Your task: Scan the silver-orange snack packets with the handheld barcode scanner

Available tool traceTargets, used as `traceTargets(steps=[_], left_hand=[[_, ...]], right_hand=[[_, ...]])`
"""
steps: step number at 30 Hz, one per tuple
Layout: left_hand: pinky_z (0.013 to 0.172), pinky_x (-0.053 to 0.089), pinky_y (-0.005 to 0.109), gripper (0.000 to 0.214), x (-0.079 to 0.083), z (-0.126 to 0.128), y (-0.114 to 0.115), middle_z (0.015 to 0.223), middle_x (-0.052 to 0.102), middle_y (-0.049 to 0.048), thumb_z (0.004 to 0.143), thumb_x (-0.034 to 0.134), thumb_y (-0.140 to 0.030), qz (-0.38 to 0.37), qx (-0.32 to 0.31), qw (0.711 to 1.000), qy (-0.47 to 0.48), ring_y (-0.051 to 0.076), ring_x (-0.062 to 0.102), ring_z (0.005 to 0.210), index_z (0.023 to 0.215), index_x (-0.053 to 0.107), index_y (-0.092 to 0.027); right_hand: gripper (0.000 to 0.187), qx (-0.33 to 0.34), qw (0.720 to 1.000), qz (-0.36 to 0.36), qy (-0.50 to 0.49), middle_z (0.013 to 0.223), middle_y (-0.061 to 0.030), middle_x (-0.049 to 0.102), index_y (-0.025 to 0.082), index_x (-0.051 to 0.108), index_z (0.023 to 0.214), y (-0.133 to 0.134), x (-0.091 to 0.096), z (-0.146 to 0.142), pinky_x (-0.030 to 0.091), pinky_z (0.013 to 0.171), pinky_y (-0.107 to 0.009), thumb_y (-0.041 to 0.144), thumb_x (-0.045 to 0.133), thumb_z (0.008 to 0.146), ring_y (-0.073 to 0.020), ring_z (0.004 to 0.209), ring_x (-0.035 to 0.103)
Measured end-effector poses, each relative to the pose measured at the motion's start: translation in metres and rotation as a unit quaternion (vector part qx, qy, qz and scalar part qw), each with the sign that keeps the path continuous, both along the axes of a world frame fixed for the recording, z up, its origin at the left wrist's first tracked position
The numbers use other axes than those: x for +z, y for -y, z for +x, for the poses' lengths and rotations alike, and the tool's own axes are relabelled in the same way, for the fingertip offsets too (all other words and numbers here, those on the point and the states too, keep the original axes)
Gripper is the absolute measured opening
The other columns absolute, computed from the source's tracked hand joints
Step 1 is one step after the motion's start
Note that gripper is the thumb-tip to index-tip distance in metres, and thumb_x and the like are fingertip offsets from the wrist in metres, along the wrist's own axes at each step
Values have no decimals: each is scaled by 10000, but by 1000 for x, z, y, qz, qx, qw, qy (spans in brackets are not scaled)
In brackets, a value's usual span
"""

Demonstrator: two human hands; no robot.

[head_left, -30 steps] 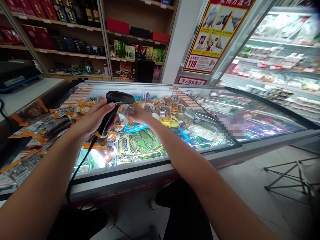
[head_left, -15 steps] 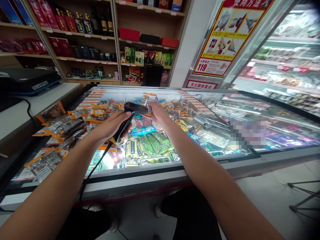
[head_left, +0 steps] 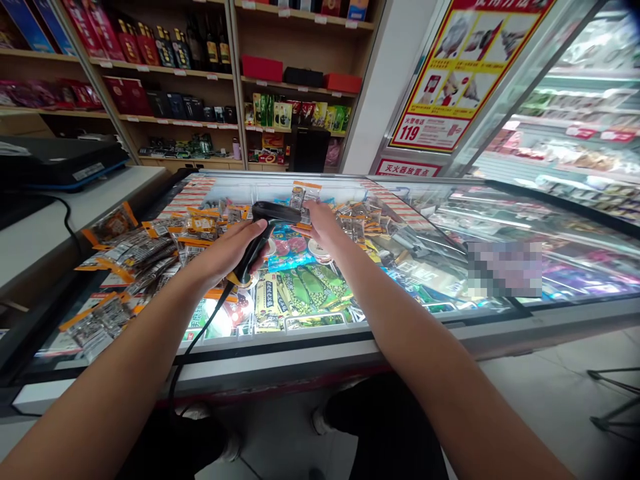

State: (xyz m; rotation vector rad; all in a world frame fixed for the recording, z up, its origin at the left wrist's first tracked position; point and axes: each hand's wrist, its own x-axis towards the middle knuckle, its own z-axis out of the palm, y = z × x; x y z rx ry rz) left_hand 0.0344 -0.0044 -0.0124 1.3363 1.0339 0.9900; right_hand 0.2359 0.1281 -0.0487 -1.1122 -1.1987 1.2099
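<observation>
My left hand (head_left: 233,250) is wrapped round the handle of a black barcode scanner (head_left: 273,212), whose cord (head_left: 200,330) hangs down over the freezer's front edge. The scanner's head points right, close to my right hand (head_left: 324,225). That hand grips a clear snack packet with orange ends (head_left: 298,193); the scanner and my fingers cover its lower part. Left of my hands, a pile of similar snack packets (head_left: 135,250) lies on the freezer's glass top. More of these packets (head_left: 363,220) lie to the right, beyond my right wrist.
Under the glass of the chest freezer (head_left: 280,357) lie green ice-cream packs (head_left: 310,287). A scale (head_left: 60,160) stands on the counter at left. Shelves (head_left: 175,70) with bottles and boxes line the back. A folding stand's legs (head_left: 615,400) show on the floor at right.
The whole view has shifted slightly, so everything appears a little further right. Both hands keep their grip, with scanner and packet in nearly the same position relative to each other.
</observation>
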Motion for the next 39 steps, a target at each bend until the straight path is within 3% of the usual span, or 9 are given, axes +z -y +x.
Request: traceTargets(steps=[3,6,11,15,19,26,29,33,39], left_hand=[[364,338,216,392,6,-1,-2,637,588,1,911,627,-555,7,50,998,45,99,499,399,799,504,-199],[371,355,215,351,12,-2,-6,607,566,-16,940,587,-522,9,107,988,111,96,483,382,822,491,-206],[393,381,215,332,14,-5,-11,598,558,-25,988,513,-520,12,141,972,187,90,461,383,887,517,-204],[390,384,216,344,11,-4,-11,600,561,-27,961,565,-539,13,128,974,186,91,474,385,879,508,-210],[375,372,214,340,9,-2,-11,616,568,-20,953,571,-528,16,121,978,171,93,487,390,853,490,-214],[383,396,219,354,6,-3,-13,622,569,-19,939,583,-541,16,124,980,157,95,491,399,842,498,-211],[373,380,218,352,7,-3,-13,626,569,-18,940,580,-534,17,123,980,155,95,491,395,834,491,-210],[370,371,215,359,8,-2,-12,616,567,-20,935,596,-537,9,124,979,162,93,486,386,828,485,-213],[374,377,222,372,7,-2,-12,605,581,-9,936,596,-550,-4,129,981,145,98,490,385,822,498,-209]], right_hand=[[227,-95,962,64,250,954,-74,657,227,534,1131,3,7,18,584,819,-457,337,581,938,-266,846,691],[452,-178,844,104,496,1115,-188,710,149,510,1376,5,11,38,479,993,-587,282,593,952,-384,1114,660],[625,-227,730,169,622,1538,-280,508,81,485,1520,4,5,39,339,1134,-663,236,627,931,-482,1438,411],[572,-1,741,286,607,1619,-191,486,113,475,1578,2,-11,4,328,1227,-531,302,455,1038,-366,1501,416],[669,152,733,279,601,1726,-119,344,175,371,1661,-1,-28,-24,270,1272,-536,470,417,1062,-353,1603,267],[492,85,679,322,654,1296,-175,707,141,728,1281,6,-21,-21,373,1159,-519,455,404,1082,-375,1314,563],[479,31,715,288,636,1208,-180,713,154,759,1161,13,-15,-21,424,1093,-492,434,376,1095,-363,1251,587],[613,-54,759,202,617,1399,-263,603,134,595,1474,13,-20,-25,384,1112,-586,556,491,1042,-449,1360,505],[519,21,784,169,596,1391,-192,641,287,650,1424,0,-23,-21,379,1081,-682,525,640,963,-476,1362,511]])
